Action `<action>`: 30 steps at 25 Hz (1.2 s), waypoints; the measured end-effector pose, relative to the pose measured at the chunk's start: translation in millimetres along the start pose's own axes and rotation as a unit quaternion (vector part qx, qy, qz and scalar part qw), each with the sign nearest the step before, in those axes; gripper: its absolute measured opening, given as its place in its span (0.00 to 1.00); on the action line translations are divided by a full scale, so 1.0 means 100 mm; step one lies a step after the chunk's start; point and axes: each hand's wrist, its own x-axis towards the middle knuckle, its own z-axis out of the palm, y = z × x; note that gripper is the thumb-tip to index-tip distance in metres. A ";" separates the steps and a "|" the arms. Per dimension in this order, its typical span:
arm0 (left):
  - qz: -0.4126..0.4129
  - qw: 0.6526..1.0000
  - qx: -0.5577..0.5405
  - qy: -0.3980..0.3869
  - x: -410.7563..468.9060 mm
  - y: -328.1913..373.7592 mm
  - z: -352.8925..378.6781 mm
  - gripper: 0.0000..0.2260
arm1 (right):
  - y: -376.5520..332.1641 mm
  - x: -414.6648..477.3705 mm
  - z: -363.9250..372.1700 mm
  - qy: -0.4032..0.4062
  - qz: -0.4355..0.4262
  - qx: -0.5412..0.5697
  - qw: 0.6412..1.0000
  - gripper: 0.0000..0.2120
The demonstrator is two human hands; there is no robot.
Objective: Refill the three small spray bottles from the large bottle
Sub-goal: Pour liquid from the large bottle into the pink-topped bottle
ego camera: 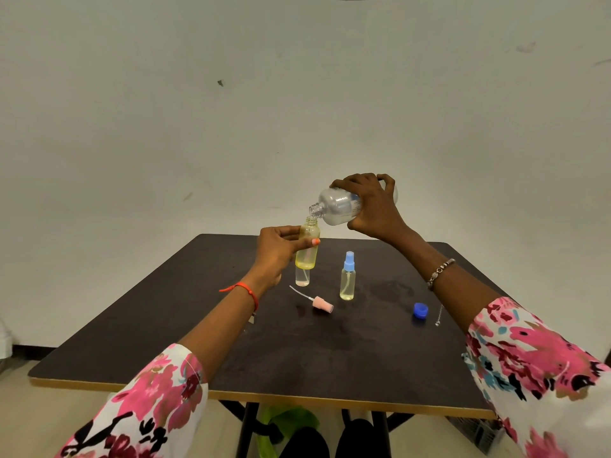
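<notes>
My right hand [372, 206] grips the large clear bottle [334, 206], tipped on its side with its open mouth just above a small yellowish spray bottle [307, 249]. My left hand [279, 247] holds that small bottle upright in the air, uncapped, with liquid in its lower part. Behind it a small pinkish bottle [302, 277] stands on the table without its cap, partly hidden. A third small bottle [347, 279] with a blue spray cap stands to the right. A pink spray cap with its tube [319, 303] lies on the table.
The dark table [231, 352] has a blue screw cap [420, 310] at the right and a thin metal chain [439, 315] beside it. A wet-looking patch [386, 290] shows right of the bottles. A pale wall rises behind the table.
</notes>
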 end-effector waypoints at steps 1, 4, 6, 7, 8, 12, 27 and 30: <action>0.001 1.000 -0.001 0.000 0.00 0.00 0.00 0.22 | 0.00 0.00 0.00 0.000 0.000 0.001 1.000 0.29; 0.001 1.000 -0.004 -0.002 -0.01 0.00 0.00 0.21 | 0.00 0.00 0.00 0.003 -0.004 0.003 1.000 0.29; 0.003 1.000 -0.004 -0.004 -0.02 0.00 0.00 0.21 | 0.00 0.00 0.01 0.005 -0.005 0.003 1.000 0.29; 0.005 1.000 -0.004 -0.005 -0.02 0.01 0.00 0.21 | 0.00 0.00 0.00 0.004 -0.006 0.002 1.000 0.29; 0.006 1.000 -0.005 -0.005 -0.02 0.01 0.00 0.21 | 0.00 0.00 0.00 0.003 -0.006 0.000 1.000 0.29; 0.005 1.000 -0.010 -0.006 -0.03 0.01 0.00 0.21 | 0.01 0.00 0.01 0.000 -0.004 -0.003 1.000 0.29; 0.005 1.000 -0.013 -0.007 -0.02 -0.01 0.00 0.21 | 0.00 -0.01 0.00 0.007 -0.009 -0.002 1.000 0.28; 0.006 1.000 -0.016 -0.007 -0.05 0.00 0.00 0.20 | 0.00 -0.01 0.00 0.004 -0.008 -0.003 1.000 0.28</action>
